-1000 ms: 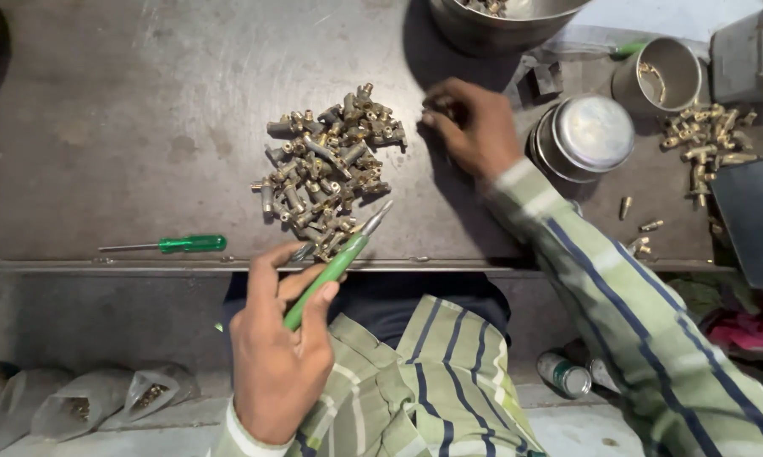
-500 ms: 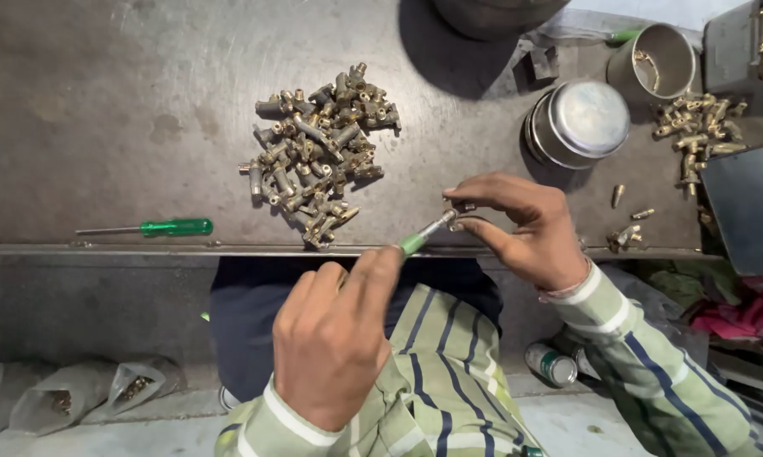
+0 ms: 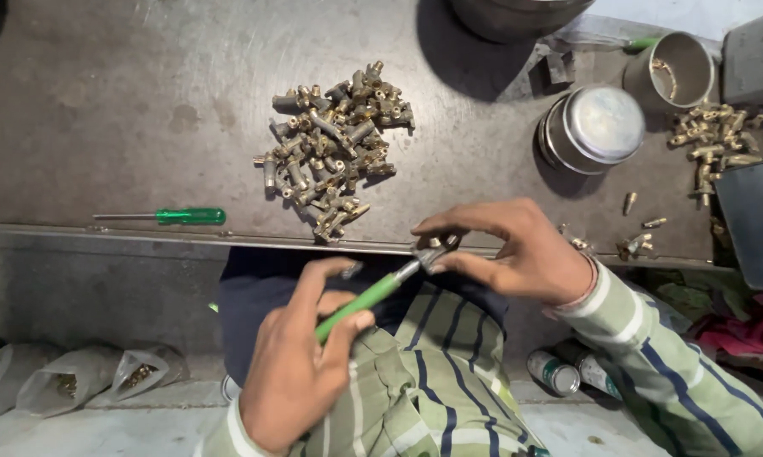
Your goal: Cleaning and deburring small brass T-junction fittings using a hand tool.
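- The left hand [image 3: 293, 381], low in the centre of the frame, has its fingers closed around the green handle of a screwdriver [image 3: 366, 296].
- The tool's long axis runs diagonally, from the left hand up and to the right, and its metal tip meets a small brass fitting [image 3: 432, 248].
- The right hand [image 3: 517, 254], right of centre, pinches that fitting between thumb and fingertips, just below the front edge of the bench [image 3: 102, 101]; the right hand is the nearer to the fitting.
- A pile of brass fittings [image 3: 335, 148] lies on the bench above both hands, well apart from them.
- A second green screwdriver [image 3: 166, 217] lies flat at left, near the bench edge.
- A lidded metal tin [image 3: 597, 127] sits at upper right.
- The fitting is mostly covered by fingers, so its shape and the exact point of contact are hard to make out.
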